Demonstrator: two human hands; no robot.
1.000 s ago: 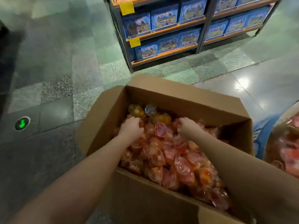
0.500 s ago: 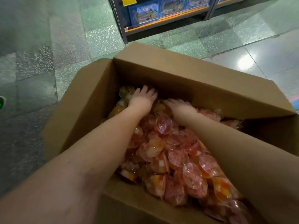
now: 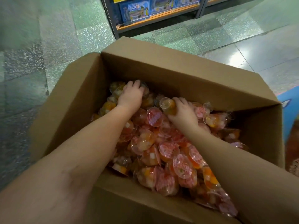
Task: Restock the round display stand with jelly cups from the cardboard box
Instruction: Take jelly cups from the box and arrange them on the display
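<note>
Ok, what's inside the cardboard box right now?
The cardboard box holds a loose heap of jelly cups, and both hands. The left hand digs into cups; the right hand grips an orange cup. The lower layers and box floor are covered.

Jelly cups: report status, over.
Left hand gripping cups in the box's far corner. Right hand holding an orange cup. Nothing in the way.

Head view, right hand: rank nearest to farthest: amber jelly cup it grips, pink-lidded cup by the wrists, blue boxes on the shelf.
1. Amber clear-plastic jelly cup: in the right hand, on its left side.
2. Pink-lidded round jelly cup: just left of that hand, between both wrists.
3. Blue printed boxes: on the shelf across the floor, top of view.
</note>
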